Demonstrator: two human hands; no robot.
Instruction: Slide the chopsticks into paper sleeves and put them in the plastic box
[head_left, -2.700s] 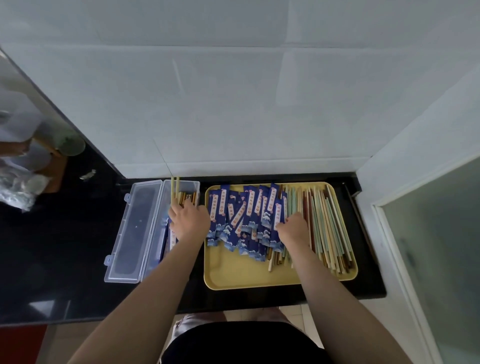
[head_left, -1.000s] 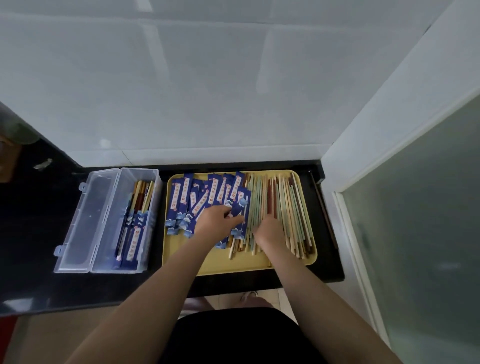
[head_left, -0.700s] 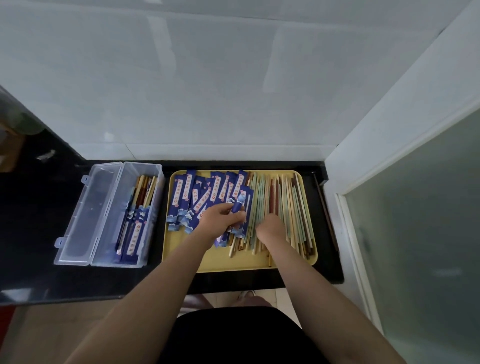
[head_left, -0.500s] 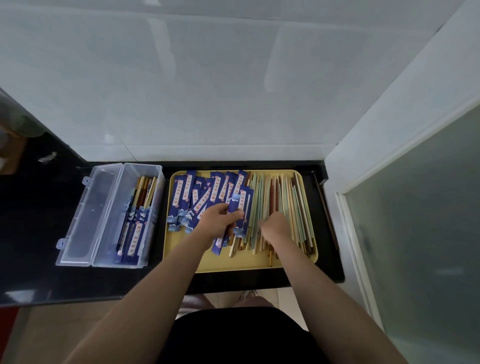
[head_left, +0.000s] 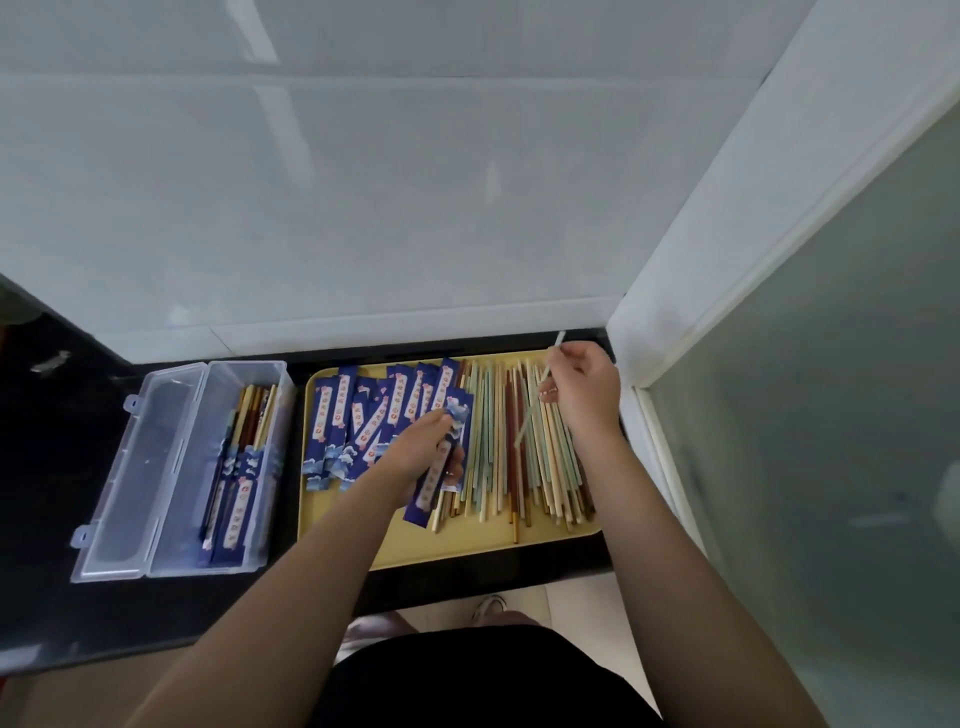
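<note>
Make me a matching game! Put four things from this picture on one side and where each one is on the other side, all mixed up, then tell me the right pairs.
Things
1. left hand
2. right hand
3. plastic box
4. yellow tray

Places or states
A. sits on the black counter, left of the tray, lid open
B. holds one pale chopstick lifted above the pile
C. holds a blue paper sleeve
D. carries the loose chopsticks and the blue sleeves

Pairs: 1-C, 2-B, 3-A, 4-D
</note>
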